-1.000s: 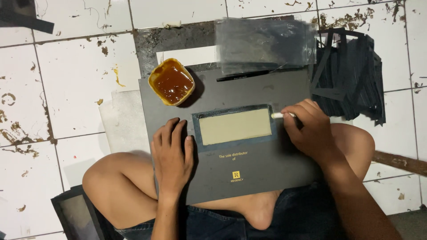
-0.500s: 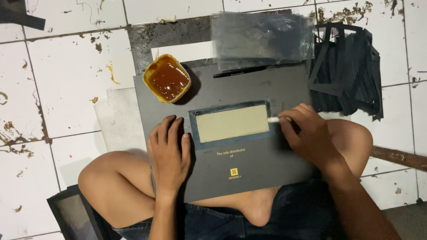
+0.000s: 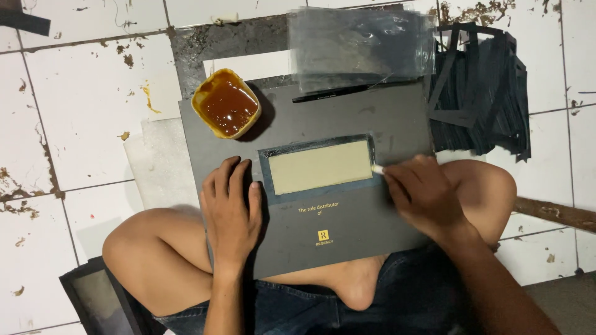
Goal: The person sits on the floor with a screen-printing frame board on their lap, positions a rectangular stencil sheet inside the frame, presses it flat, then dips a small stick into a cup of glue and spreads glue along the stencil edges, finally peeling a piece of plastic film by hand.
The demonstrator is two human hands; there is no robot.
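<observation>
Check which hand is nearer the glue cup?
Left. The left hand lies flat on the dark card, just below the glue cup. The right hand is far across, at the window's right edge.

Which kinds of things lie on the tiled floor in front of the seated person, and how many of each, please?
Dark card with a rectangular window: 1
Yellow cup of amber glue: 1
Black pen: 1
Stack of clear plastic sheets: 1
Pile of black strips: 1
Total: 5

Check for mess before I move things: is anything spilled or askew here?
Nothing is spilled: the yellow tub of brown glue stands upright. Only the black paper strips lie in a tangled heap, and the floor tiles are stained.
</observation>
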